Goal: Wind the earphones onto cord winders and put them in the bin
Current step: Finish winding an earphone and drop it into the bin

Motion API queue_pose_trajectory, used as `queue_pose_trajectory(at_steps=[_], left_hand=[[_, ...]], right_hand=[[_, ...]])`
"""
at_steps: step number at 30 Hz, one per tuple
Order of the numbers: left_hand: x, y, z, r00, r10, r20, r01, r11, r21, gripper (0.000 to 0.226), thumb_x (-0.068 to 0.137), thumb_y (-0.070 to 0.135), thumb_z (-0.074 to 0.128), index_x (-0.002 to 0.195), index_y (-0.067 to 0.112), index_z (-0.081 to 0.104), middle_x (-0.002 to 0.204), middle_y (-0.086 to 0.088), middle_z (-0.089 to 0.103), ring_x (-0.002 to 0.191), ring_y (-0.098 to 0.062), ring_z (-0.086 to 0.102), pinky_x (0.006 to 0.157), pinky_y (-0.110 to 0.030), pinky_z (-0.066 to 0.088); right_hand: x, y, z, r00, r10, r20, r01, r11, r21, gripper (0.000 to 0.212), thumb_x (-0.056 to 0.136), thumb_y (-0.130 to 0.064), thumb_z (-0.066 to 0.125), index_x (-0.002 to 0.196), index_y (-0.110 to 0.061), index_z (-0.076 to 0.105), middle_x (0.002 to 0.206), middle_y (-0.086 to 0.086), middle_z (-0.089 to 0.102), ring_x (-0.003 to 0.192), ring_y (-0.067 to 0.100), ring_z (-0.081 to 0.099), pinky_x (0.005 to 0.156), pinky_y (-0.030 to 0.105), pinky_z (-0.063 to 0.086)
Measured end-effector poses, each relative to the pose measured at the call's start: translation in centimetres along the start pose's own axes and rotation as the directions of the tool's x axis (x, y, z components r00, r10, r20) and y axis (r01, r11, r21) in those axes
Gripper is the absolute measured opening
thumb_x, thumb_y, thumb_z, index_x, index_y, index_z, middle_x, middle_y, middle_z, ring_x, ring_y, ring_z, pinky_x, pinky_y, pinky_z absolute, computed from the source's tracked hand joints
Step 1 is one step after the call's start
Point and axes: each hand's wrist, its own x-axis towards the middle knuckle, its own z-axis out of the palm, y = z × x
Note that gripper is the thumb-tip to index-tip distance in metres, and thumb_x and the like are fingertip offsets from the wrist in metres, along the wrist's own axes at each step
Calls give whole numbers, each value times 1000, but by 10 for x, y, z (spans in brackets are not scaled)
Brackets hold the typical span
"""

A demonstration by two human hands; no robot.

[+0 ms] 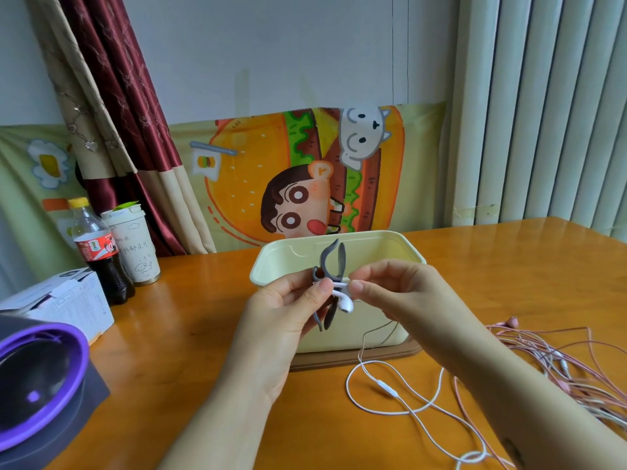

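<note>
Winder (pixel 331 262): left hand (pixel 285 310) is pinching its middle; right hand (pixel 390 290) is pinching the earphones (pixel 346 305) (probably light, limp cord).

On the table (pixel 203 334), at its middle: a bin (pixel 258 262) atop a flat board (pixel 339 362). Just before the bin's near wall, both hands, left hand (pixel 288 310) at left and right hand (pixel 390 286) at right, with a cord winder (pixel 330 257) and an earbud (pixel 344 305) held between them. Down from there, a cable (pixel 386 388) looped over the tabletop, near and right of the bin. Further right, a heap of earphones (pixel 559 361). Far left: a bottle (pixel 98 252) with a cup (pixel 135 245) just to its right — nearer, a box (pixel 68 303); nearest, a round device (pixel 37 378). Behind the table, a curtain (pixel 129 113) at left, a printed cloth (pixel 271 171) along the wall.
</note>
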Motion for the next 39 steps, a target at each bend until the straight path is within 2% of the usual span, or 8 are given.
queue_pose_trajectory(at_steps=[3, 6, 9, 13, 15, 21, 30, 39], left_hand=[[0, 0, 1, 1000, 4, 5, -4, 1000, -8, 40, 67, 37, 69, 103, 21, 73, 100, 0, 76, 95, -12, 70, 83, -28, 49], [0, 0, 1, 1000, 1, -5, -1, 1000, -29, 41, 64, 38, 70, 101, 21, 74, 99, -1, 76, 92, -11, 70, 82, -29, 49], [0, -1, 0, 1000, 8, -24, -9, 999, -39, 45, 61, 43, 71, 101, 21, 75, 99, -1, 76, 94, -13, 70, 83, -29, 49], [2, -1, 1, 996, 33, -81, -38, 998, -57, 46, 63, 44, 70, 103, 22, 75, 101, -1, 76, 99, -16, 69, 84, -29, 49], [1, -1, 1, 994, 42, -100, -48, 997, -59, 45, 64, 45, 70, 103, 23, 75, 102, 0, 76, 101, -17, 69, 86, -31, 50], [0, -2, 5, 995, 29, -93, -38, 995, -92, 42, 67, 41, 68, 104, 21, 74, 102, 0, 76, 100, -15, 70, 85, -29, 50], [-4, -2, 12, 999, -12, -50, 3, 987, -160, 31, 71, 34, 68, 98, 23, 77, 101, 0, 76, 88, -8, 69, 75, -23, 47], [-4, 2, 11, 997, -49, -62, 33, 972, -232, 21, 71, 29, 67, 87, 23, 80, 95, 0, 76, 83, -6, 69, 69, -19, 50]], right_hand=[[1, 0, -1, 997, -45, -64, 40, 996, -78, 11, 74, -25, 76, 82, -19, 71, 71, -5, 71, 64, 24, 58, 63, 31, 51], [0, 1, 4, 990, -110, -90, 100, 989, -106, 6, 77, -20, 75, 77, -19, 69, 55, -18, 60, 49, 3, 41, 48, 13, 37], [-2, 0, 9, 981, -155, -120, 141, 983, -118, 7, 79, -21, 73, 77, -18, 68, 50, -20, 55, 44, 3, 39, 44, 9, 30], [-4, -1, 10, 974, -180, -138, 161, 977, -136, 26, 71, -43, 71, 80, -19, 65, 49, -10, 53, 44, 4, 35, 44, 14, 28], [-4, -3, 10, 983, -158, -92, 141, 976, -164, 24, 72, -39, 73, 81, -19, 64, 53, -17, 54, 45, 3, 38, 44, 11, 29], [-4, -7, 5, 989, -147, 24, 148, 976, -156, 30, 70, -38, 73, 92, -23, 59, 79, -8, 70, 54, 6, 44, 52, 17, 41], [-3, -4, 8, 969, -234, -79, 203, 937, -283, 29, 76, -14, 76, 94, -25, 55, 74, -11, 63, 50, 4, 43, 46, 12, 35], [-1, 0, 4, 970, -238, -43, 221, 945, -242, 16, 79, -28, 73, 93, -29, 66, 76, -12, 68, 58, 21, 51, 51, 25, 42]])
